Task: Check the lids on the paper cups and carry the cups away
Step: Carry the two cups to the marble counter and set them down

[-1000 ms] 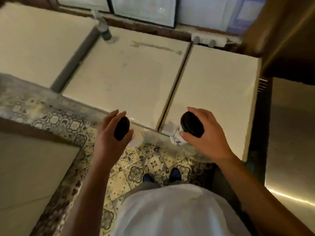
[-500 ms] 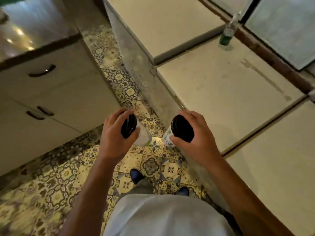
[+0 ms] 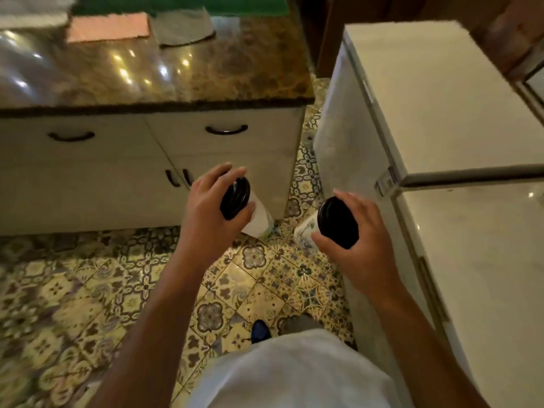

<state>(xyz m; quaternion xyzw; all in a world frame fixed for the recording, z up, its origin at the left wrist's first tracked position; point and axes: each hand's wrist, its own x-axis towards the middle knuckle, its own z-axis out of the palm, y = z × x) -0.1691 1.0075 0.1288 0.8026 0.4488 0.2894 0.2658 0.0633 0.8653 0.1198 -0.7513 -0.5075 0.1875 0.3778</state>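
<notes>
Over the patterned tile floor (image 3: 88,290), our left hand (image 3: 206,213) curls round the top of one paper cup (image 3: 259,217), its black lid (image 3: 234,198) on, while our right hand (image 3: 362,240) grips a second paper cup (image 3: 306,228) by its own black lid (image 3: 338,222); both cups hang tilted in the air, apart from each other, between the marble-topped desk (image 3: 182,78) ahead and the white chest freezers (image 3: 441,113) at right

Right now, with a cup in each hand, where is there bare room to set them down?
The white chest tops on the right show bare. The marble counter has free surface along its front edge; its back is crowded by folded cloths. Both hands grip lidded cups.
</notes>
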